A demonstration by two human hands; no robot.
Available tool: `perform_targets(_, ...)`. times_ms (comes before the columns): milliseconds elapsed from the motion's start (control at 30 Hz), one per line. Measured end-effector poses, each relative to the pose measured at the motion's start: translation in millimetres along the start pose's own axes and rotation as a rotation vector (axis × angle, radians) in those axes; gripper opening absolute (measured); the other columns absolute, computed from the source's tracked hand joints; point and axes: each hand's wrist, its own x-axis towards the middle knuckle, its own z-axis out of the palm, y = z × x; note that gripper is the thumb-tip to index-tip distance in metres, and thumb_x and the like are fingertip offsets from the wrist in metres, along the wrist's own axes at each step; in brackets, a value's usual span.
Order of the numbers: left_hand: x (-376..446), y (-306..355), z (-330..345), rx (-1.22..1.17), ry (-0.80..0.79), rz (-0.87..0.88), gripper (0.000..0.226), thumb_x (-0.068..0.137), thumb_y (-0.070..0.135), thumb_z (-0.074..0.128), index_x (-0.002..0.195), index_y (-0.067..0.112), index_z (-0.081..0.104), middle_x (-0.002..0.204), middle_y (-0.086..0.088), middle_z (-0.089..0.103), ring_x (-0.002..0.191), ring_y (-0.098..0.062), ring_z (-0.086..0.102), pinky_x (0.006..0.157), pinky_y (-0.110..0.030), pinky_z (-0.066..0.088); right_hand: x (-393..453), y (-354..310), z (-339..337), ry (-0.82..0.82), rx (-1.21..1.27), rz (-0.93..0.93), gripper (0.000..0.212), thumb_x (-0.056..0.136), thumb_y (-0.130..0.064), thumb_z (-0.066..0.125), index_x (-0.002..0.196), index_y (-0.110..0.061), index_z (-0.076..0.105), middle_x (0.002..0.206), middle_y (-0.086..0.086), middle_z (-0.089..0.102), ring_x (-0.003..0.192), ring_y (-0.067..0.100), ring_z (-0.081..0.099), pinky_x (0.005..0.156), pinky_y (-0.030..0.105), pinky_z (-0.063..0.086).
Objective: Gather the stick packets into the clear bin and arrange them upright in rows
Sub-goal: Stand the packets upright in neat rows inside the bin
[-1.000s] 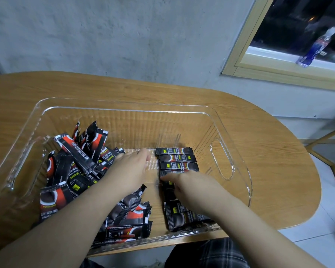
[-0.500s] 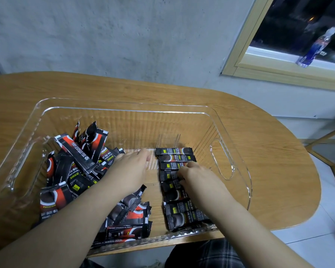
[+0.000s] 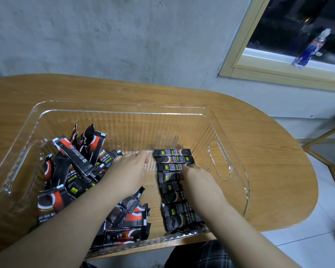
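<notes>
While both hands work inside the clear bin (image 3: 124, 108) on the bench (image 3: 269, 151), the stick packets (image 3: 174, 167) form one row at its right.
They look light, thin and slick, bending easily, so pinching the flat sides mid-length seems best. Right hand (image 3: 197, 182) rests on the row, its fingers curled; left hand (image 3: 130, 171) lies flat beside the loose heap (image 3: 72, 171).

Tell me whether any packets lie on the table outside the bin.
No: every packet visible sits inside the bin; the table around it shows only bare wood.
</notes>
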Motion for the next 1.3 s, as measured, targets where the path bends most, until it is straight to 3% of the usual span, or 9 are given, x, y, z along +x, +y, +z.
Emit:
perform_targets(133, -1, 0, 1, 0.000, 0.005, -0.015, 0.025, 0.099, 0.009, 0.037, 0.119, 0.021, 0.042, 0.109, 0.007, 0.057, 0.111, -0.016, 0.048, 0.098, -0.030, 0.029, -4, -4, -9, 0.033, 0.093, -0.109, 0.008, 0.088, -0.012, 0.057, 0.092, -0.013, 0.063, 0.099, 0.002, 0.061, 0.089, 0.020, 0.057, 0.072, 0.029, 0.045)
perform_targets(300, -3, 3, -4, -0.033, 0.012, -0.026, 0.045, 0.086, -0.010, 0.034, 0.119, 0.019, 0.039, 0.109, 0.005, 0.054, 0.109, -0.018, 0.047, 0.095, -0.029, 0.031, -17, -31, -18, -0.356, 0.415, -0.253, 0.019, 0.083, -0.035, 0.070, 0.095, -0.020, 0.070, 0.078, -0.012, 0.062, 0.071, 0.002, 0.056, 0.062, 0.009, 0.039)
perform_targets(433, -7, 2, -6, -0.110, 0.022, -0.071, 0.049, 0.081, -0.014, 0.035, 0.121, 0.015, 0.034, 0.106, -0.001, 0.054, 0.098, -0.024, 0.049, 0.079, -0.029, 0.039, -17, -43, -8, -0.374, 0.423, -0.233, 0.024, 0.081, -0.036, 0.072, 0.099, -0.020, 0.069, 0.099, 0.001, 0.068, 0.091, 0.017, 0.062, 0.078, 0.027, 0.049)
perform_targets(600, -3, -2, -4, -0.125, 0.031, -0.083, 0.047, 0.080, -0.012, 0.036, 0.119, 0.014, 0.031, 0.100, -0.003, 0.054, 0.080, -0.021, 0.049, 0.064, -0.029, 0.041, -20, -48, -2, -0.418, 0.409, -0.257, 0.024, 0.084, -0.031, 0.069, 0.089, -0.008, 0.062, 0.098, 0.010, 0.065, 0.089, 0.027, 0.057, 0.077, 0.032, 0.048)
perform_targets(767, -3, -3, 0, -0.132, 0.045, -0.090, 0.042, 0.085, -0.008, 0.035, 0.119, 0.017, 0.032, 0.098, -0.001, 0.055, 0.088, -0.024, 0.051, 0.066, -0.030, 0.038, -19, -32, -11, -0.256, 0.459, -0.205, 0.009, 0.091, -0.030, 0.059, 0.087, -0.027, 0.052, 0.083, -0.008, 0.056, 0.078, 0.011, 0.051, 0.059, 0.010, 0.035)
perform_targets(900, -2, -3, -2, -0.134, 0.047, -0.068, 0.012, 0.100, 0.014, 0.033, 0.110, 0.018, 0.039, 0.084, 0.004, 0.057, 0.085, -0.022, 0.055, 0.069, -0.032, 0.034, -13, -17, -19, -0.125, 0.584, -0.083, 0.017, 0.094, -0.024, 0.054, 0.080, -0.027, 0.045, 0.073, -0.004, 0.063, 0.067, 0.014, 0.063, 0.065, 0.030, 0.052)
perform_targets(1033, -7, 5, -14, -0.193, 0.035, 0.000, 0.048, 0.101, 0.042, 0.017, 0.094, 0.014, 0.055, 0.088, -0.002, 0.067, 0.086, -0.022, 0.062, 0.081, -0.034, 0.040, -2, -5, -25, 0.089, 0.637, 0.034, 0.020, 0.096, -0.019, 0.050, 0.079, -0.026, 0.042, 0.073, -0.002, 0.065, 0.063, 0.019, 0.061, 0.059, 0.032, 0.049)
perform_targets(1133, -10, 9, -19, -0.267, 0.007, -0.016, 0.063, 0.086, 0.063, 0.005, 0.088, 0.028, 0.058, 0.084, 0.006, 0.067, 0.085, -0.016, 0.062, 0.084, -0.033, 0.043, 4, -3, -29, 0.219, 0.673, 0.084, 0.024, 0.097, -0.016, 0.047, 0.078, -0.028, 0.039, 0.074, -0.002, 0.066, 0.067, 0.020, 0.062, 0.062, 0.035, 0.050)
perform_targets(1300, -8, 8, -17, -0.191, -0.034, -0.038, 0.054, 0.082, 0.069, 0.047, 0.120, 0.031, 0.048, 0.089, 0.022, 0.051, 0.091, -0.011, 0.057, 0.078, -0.028, 0.043, 8, -6, -36, 0.267, 0.711, 0.097, 0.017, 0.098, -0.015, 0.043, 0.083, -0.020, 0.038, 0.077, 0.005, 0.065, 0.074, 0.023, 0.062, 0.060, 0.035, 0.046)
